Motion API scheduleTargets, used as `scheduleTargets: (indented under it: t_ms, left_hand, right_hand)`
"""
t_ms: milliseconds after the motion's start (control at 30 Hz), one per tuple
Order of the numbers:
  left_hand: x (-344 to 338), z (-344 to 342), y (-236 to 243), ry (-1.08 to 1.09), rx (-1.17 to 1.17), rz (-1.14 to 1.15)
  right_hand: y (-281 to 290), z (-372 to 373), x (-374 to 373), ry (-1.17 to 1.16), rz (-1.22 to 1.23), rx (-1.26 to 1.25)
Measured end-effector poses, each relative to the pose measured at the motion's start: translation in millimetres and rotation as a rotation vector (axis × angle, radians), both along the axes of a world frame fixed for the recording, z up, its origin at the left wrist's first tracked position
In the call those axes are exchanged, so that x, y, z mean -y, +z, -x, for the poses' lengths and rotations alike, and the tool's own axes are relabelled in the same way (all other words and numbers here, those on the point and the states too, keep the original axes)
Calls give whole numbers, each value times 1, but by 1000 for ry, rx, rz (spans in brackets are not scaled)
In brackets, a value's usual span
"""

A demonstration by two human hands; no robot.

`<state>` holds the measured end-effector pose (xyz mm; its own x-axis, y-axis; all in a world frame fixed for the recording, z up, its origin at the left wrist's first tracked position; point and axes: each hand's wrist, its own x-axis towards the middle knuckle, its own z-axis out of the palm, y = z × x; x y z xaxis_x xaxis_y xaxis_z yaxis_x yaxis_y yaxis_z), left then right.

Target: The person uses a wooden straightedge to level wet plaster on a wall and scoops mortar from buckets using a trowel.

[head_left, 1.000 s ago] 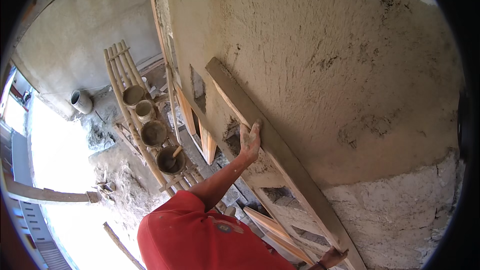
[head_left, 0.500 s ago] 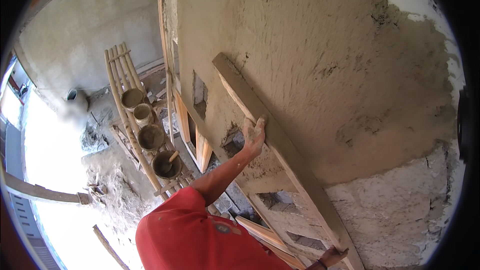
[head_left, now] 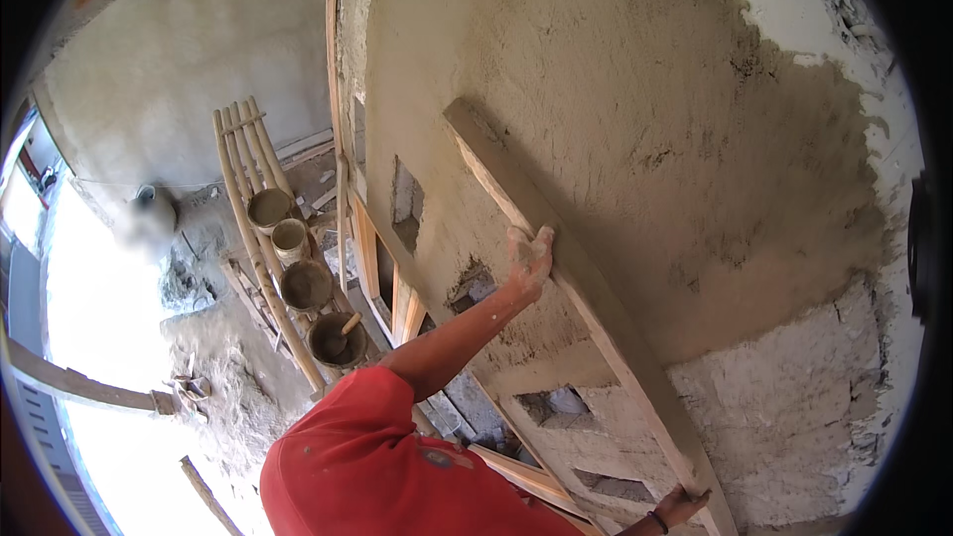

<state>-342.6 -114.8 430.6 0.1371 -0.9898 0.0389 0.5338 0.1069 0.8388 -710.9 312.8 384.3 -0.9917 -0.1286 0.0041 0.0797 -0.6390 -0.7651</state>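
My left hand (head_left: 530,256), smeared with pale mortar, is closed on the upper half of a long, mortar-coated wooden board (head_left: 619,357). The board lies diagonally against the plastered wall (head_left: 615,89). Near its lower end, my right hand (head_left: 685,502), with a dark band at the wrist, grips the same board. A red-sleeved shoulder fills the lower middle of the view. Just left of the board, the wall has several rectangular openings (head_left: 556,404), and its lower right part shows paler, rougher render (head_left: 774,407).
Left, a bamboo-pole scaffold (head_left: 234,154) carries several mortar containers (head_left: 306,284), one with a wooden-handled tool (head_left: 350,323). A cylindrical container (head_left: 156,206) stands by the far wall. Timber pieces (head_left: 407,308) lean below the openings; a beam (head_left: 89,387) crosses the bright left side.
The board has shifted a little to the right across the wall with both hands still gripping it. My view has also shifted slightly, showing more white patchy surface at upper right.
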Motion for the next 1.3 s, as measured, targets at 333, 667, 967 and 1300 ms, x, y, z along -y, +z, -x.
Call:
scheduleTargets:
  t_ms: [333, 667, 967, 1300]
  left_hand:
    - [36, -16, 103, 73, 169, 247]
    - [53, 5, 86, 200, 69, 408]
    - [51, 14, 37, 134, 181, 339]
    - [36, 15, 113, 134, 205, 429]
  right_hand:
    - [72, -23, 18, -56, -57, -116]
    - [92, -58, 55, -448, -196, 36]
    - [62, -87, 30, -325, -488, -472]
    - [91, -78, -4, -858, -1718, -767]
